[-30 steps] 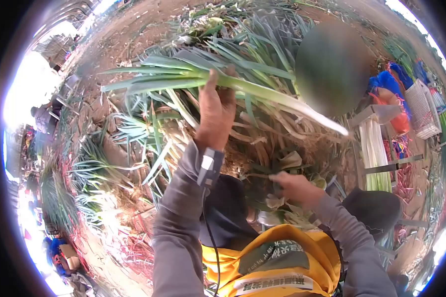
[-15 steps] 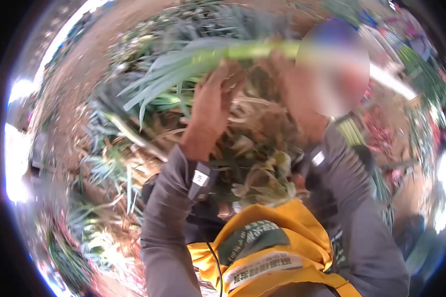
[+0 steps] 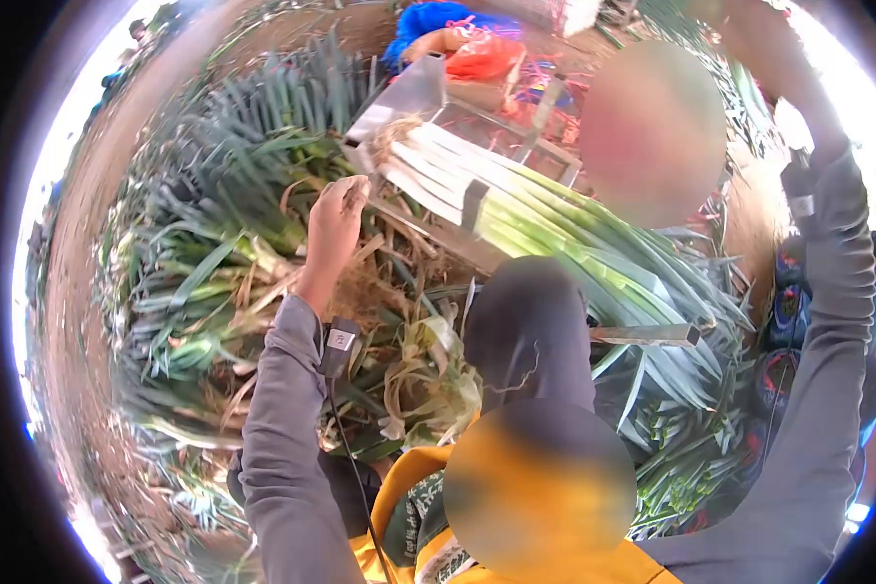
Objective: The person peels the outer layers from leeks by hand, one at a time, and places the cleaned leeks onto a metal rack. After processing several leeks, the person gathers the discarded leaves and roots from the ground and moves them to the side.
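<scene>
A bundle of leeks [image 3: 516, 209] lies across a metal frame [image 3: 399, 102], its roots and white stems at the upper left and green leaves fanning to the lower right. A dark band [image 3: 474, 204] crosses the stems. Just left of the roots is my left hand [image 3: 336, 229], its soiled fingers curled closed; whatever may be inside them is hidden. At the top right edge my right hand [image 3: 754, 44] is stretched far out and smeared by motion, so its fingers cannot be made out. It is well apart from the bundle.
Loose leeks [image 3: 214, 185] are heaped on the left, with peeled, dry leaves [image 3: 428, 365] before me. Blue and orange plastic bags [image 3: 482, 54] sit behind the frame. A metal bar [image 3: 647, 335] sticks out right of my knee [image 3: 530, 326]. More leeks [image 3: 672, 477] lie at lower right.
My view has turned to the right. The single leek at my hands is out of view, and the bundle on the frame now shows. My right hand has reached far out to the upper right.
</scene>
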Demonstrator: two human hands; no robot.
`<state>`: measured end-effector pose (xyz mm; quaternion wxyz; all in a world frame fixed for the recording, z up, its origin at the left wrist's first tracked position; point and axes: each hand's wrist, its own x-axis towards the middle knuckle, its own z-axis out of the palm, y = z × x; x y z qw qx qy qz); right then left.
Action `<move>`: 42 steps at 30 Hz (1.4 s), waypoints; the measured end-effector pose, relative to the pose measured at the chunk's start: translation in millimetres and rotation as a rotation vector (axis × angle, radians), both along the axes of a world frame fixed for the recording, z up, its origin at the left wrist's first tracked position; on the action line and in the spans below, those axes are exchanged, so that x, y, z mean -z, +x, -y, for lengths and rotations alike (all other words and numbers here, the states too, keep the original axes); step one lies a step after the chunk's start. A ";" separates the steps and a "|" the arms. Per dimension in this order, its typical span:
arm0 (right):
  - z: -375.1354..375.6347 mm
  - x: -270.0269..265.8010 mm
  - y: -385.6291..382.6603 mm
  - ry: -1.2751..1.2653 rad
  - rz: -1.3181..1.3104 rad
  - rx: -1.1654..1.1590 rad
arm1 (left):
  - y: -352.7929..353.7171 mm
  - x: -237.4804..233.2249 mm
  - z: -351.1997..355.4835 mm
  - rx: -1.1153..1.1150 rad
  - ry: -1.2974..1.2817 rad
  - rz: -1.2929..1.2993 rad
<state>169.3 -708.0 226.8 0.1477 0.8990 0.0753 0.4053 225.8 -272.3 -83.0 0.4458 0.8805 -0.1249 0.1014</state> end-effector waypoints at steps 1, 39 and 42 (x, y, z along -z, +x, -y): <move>20.6 24.6 8.7 -0.099 -0.205 -0.076 | 13.2 11.8 12.1 0.020 0.002 -0.006; 67.1 404.6 91.7 0.794 -1.041 -0.361 | 168.9 145.7 185.5 0.209 0.382 0.322; 64.1 401.5 92.0 0.799 -1.035 -0.332 | 168.6 145.6 187.2 0.197 0.410 0.273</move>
